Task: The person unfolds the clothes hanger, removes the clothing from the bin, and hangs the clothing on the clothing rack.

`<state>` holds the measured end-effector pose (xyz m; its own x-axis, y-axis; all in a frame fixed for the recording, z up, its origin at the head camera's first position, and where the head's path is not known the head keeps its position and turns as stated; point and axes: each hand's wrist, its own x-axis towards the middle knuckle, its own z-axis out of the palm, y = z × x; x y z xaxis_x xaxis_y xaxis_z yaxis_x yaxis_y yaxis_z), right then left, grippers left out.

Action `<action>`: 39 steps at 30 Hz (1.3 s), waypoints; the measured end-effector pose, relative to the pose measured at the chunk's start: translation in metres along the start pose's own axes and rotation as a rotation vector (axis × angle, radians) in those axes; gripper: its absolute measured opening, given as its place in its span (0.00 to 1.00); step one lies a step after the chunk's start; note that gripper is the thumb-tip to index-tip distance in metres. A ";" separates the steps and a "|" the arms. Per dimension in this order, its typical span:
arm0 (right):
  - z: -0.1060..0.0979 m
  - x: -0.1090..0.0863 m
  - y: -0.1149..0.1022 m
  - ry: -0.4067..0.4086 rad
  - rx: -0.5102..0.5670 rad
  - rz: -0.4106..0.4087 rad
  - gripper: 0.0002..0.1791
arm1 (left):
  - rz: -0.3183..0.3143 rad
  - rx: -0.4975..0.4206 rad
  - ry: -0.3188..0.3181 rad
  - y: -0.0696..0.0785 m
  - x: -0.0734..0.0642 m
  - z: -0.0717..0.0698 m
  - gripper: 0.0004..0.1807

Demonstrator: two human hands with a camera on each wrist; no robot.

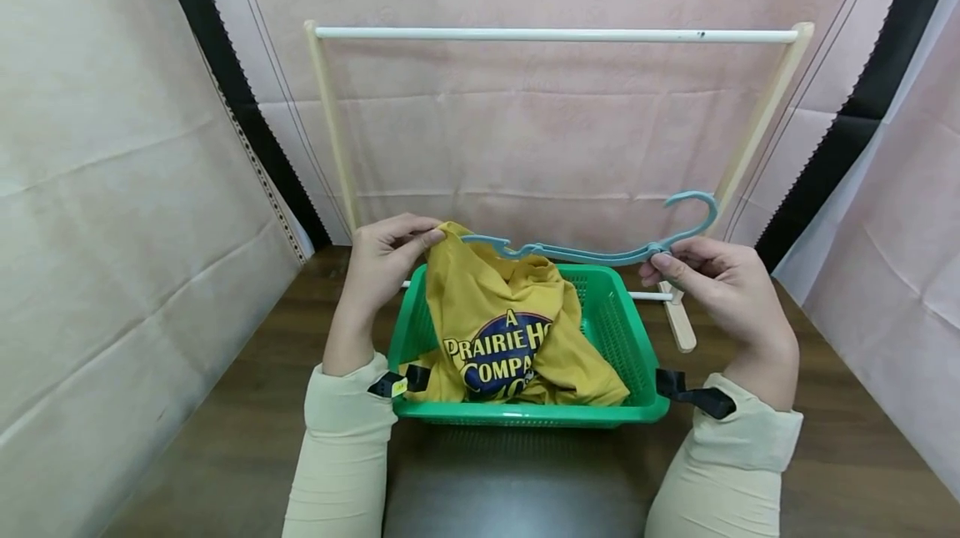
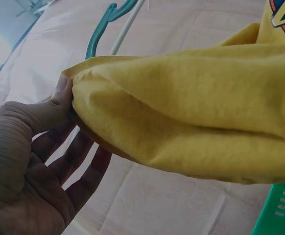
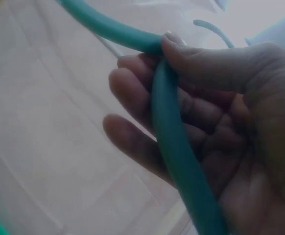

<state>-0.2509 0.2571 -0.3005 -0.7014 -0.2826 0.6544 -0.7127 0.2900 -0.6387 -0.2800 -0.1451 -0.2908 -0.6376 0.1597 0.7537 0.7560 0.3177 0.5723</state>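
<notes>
A yellow T-shirt (image 1: 480,304) with a dark blue printed logo lies bunched in a green basket (image 1: 525,414), one part lifted above the rim. My left hand (image 1: 386,258) pinches that raised edge between thumb and fingers, as the left wrist view also shows on the yellow cloth (image 2: 181,107). In my right hand (image 1: 723,279) is a blue-green plastic hanger (image 1: 577,254), held near the base of its hook. One end of the hanger goes behind the shirt's raised part, close to my left fingertips. The right wrist view shows thumb and fingers around the hanger (image 3: 169,112).
Behind the basket stands a rack with a white top bar (image 1: 555,35), pale side posts (image 1: 333,121) and a foot (image 1: 678,325) on the right. All of it rests on a brown wooden table (image 1: 247,421), with pale fabric walls (image 1: 525,146) around the back and sides.
</notes>
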 end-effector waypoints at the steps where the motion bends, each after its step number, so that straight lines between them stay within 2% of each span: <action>1: 0.000 0.000 0.000 -0.006 0.003 -0.007 0.07 | 0.010 0.002 0.000 -0.002 0.001 0.001 0.06; 6: 0.001 0.001 0.000 -0.006 -0.017 -0.047 0.07 | 0.048 0.019 -0.013 -0.019 0.001 0.009 0.06; 11: 0.005 0.005 0.000 0.030 -0.020 -0.083 0.08 | 0.098 0.070 -0.030 -0.019 0.002 0.014 0.06; 17: 0.009 0.008 0.002 0.067 0.158 -0.152 0.08 | 0.073 -0.061 -0.018 -0.014 0.001 0.010 0.06; 19: 0.010 0.009 0.002 0.069 0.198 -0.174 0.08 | 0.064 -0.074 -0.018 -0.014 0.001 0.010 0.06; 21: 0.011 0.009 0.001 0.072 0.198 -0.180 0.08 | 0.061 -0.054 -0.016 -0.014 0.003 0.010 0.06; 26: 0.012 0.013 -0.002 0.074 0.117 -0.149 0.07 | 0.066 0.052 -0.016 -0.011 0.007 0.011 0.05; 29: 0.012 0.015 -0.003 0.076 0.083 -0.136 0.07 | 0.042 0.125 -0.057 -0.011 0.008 0.010 0.05; 32: 0.011 0.015 -0.002 0.088 0.070 -0.148 0.07 | 0.012 0.160 -0.116 -0.012 0.008 0.010 0.06; 35: 0.012 0.015 -0.002 0.099 0.063 -0.165 0.07 | -0.009 0.163 -0.163 -0.014 0.006 0.009 0.06; 39: 0.014 0.014 0.000 0.085 0.087 -0.156 0.07 | -0.022 0.149 -0.196 -0.014 0.002 0.010 0.06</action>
<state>-0.2606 0.2408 -0.2972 -0.5817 -0.2390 0.7775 -0.8134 0.1673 -0.5572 -0.2933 -0.1399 -0.3004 -0.6812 0.3249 0.6561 0.7207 0.4552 0.5229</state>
